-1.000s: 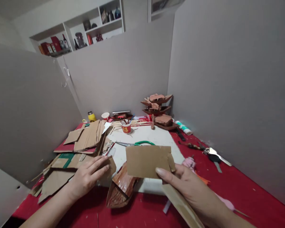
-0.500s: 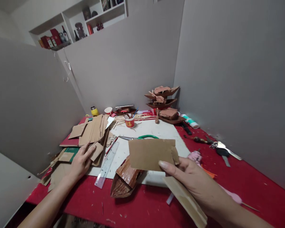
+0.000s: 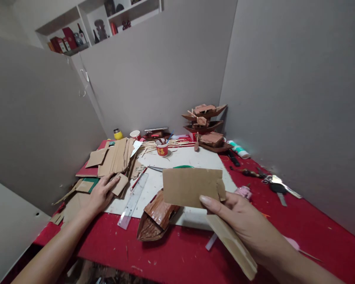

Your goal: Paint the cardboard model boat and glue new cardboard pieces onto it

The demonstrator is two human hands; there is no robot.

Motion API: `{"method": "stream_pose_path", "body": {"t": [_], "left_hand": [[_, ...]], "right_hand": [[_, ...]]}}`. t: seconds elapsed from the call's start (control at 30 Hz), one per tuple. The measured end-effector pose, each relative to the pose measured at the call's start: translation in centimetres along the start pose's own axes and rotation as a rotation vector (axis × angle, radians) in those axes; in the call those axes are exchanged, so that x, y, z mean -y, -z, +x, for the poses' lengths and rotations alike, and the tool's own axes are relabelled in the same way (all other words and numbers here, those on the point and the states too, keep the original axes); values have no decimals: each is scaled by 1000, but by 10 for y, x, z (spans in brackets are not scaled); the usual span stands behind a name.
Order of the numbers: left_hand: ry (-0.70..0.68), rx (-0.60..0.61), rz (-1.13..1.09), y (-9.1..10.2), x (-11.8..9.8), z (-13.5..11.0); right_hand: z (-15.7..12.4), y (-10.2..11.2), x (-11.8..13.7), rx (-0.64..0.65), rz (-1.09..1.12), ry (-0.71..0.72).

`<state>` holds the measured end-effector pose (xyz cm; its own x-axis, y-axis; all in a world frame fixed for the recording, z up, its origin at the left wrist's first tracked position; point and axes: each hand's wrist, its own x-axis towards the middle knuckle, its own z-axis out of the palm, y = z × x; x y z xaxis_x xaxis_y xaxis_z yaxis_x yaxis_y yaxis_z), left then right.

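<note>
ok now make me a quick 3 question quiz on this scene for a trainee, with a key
1. Multiple choice: what is the right hand holding?
a) scissors
b) a flat piece of cardboard
c) a paper cup

2. True or false: in the picture, the clear ruler lies between the left hand and the glossy brown boat.

3. Fill in the colour: the dark-topped container beyond the cardboard pile has a ____ body.

Key: 1. b; 2. true; 3. yellow
</note>
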<state>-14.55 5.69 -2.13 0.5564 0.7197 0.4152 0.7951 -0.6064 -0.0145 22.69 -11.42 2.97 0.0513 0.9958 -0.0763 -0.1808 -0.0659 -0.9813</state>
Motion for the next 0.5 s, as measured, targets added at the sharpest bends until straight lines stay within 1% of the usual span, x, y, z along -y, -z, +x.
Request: {"method": "stream_pose_path", "body": {"t": [0.17,0.27,0.37,0.4,0.43,0.5], "left_hand": [[17,-11,3,10,-13,-5],[-9,27,-16,16,-18,-9],[-26,100,-48,24,-16,-13],[-20,101,-61,27,-16,-15],[-16,78,-78,29,-16,-15],[-13,26,-137,34,-24,-16]], "right_hand": [[-1,0,2,4,37,13],[-2,2,5,-11,82,33],[-2,7,9,-84,171,84],[-1,9,11,-115,205,110],[0,11,12,-150,230,141],[2,16,13,-232,183,205]]}}
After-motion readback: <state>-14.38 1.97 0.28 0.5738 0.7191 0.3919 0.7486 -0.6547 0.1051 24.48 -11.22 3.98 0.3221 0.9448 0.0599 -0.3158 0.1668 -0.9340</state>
